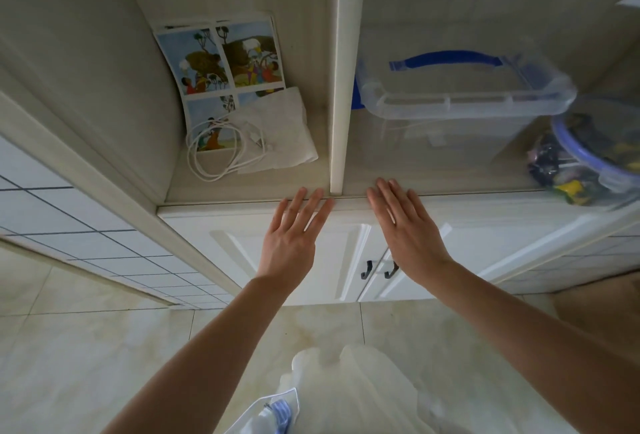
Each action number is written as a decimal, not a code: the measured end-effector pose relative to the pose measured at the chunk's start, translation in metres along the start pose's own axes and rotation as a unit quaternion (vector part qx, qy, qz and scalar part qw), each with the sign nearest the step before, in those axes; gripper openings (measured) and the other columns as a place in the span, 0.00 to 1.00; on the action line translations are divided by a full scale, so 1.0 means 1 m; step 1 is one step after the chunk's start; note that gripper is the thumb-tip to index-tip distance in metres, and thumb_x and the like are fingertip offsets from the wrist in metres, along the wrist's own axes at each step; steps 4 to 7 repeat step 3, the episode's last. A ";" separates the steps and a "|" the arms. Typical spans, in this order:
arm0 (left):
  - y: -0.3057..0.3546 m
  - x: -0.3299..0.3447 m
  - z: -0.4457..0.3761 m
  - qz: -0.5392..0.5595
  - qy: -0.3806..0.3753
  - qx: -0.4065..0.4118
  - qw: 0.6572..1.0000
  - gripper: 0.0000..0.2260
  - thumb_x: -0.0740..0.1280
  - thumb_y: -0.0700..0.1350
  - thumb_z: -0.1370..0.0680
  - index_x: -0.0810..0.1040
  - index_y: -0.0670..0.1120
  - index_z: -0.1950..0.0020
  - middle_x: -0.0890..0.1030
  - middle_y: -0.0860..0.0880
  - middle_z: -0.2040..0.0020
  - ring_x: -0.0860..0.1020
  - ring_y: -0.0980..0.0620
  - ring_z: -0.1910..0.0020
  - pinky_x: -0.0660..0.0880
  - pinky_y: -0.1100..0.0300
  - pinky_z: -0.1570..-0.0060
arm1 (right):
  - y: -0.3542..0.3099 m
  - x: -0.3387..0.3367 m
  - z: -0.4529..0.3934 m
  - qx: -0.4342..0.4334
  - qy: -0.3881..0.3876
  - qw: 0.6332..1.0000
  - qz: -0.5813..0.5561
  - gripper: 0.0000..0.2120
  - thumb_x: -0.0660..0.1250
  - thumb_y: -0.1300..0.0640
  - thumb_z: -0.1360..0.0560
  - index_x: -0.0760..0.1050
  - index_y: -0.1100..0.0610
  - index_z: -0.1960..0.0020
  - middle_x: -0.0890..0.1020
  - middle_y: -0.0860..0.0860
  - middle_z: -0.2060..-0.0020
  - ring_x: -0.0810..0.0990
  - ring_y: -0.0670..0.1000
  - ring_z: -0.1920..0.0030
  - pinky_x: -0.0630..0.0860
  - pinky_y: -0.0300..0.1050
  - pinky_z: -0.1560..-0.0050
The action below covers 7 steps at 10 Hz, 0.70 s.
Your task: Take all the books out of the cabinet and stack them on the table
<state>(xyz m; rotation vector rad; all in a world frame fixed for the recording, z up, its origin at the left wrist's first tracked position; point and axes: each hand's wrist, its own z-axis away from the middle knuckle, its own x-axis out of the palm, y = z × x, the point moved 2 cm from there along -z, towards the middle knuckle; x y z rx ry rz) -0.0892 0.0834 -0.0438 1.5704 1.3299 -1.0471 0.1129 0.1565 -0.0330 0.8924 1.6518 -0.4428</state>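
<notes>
Cabinet shelves stand open above two shut white doors, and the only book in view lies flat at the back of the left shelf, with a white cable and a crumpled cloth on its front edge. Both hands, the left hand and the right hand, are flat with straight fingers near the shelf's front edge, holding nothing. It looks thin, light and bendy with a slippery cover, so I would move the cable and cloth off first, then pinch its bare side edge.

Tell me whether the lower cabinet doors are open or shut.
Shut: the two white panelled lower cabinet doors sit flush, their dark handles side by side.
</notes>
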 end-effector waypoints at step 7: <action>0.013 -0.025 0.022 0.048 -0.018 -0.020 0.998 0.28 0.64 0.33 0.28 0.69 0.45 0.28 0.69 0.46 0.27 0.57 0.44 0.23 0.63 0.46 0.27 | -0.014 -0.021 0.065 0.069 -0.069 0.995 -0.022 0.41 0.67 0.64 0.29 0.48 0.58 0.22 0.58 0.59 0.24 0.56 0.62 0.24 0.56 0.60 0.26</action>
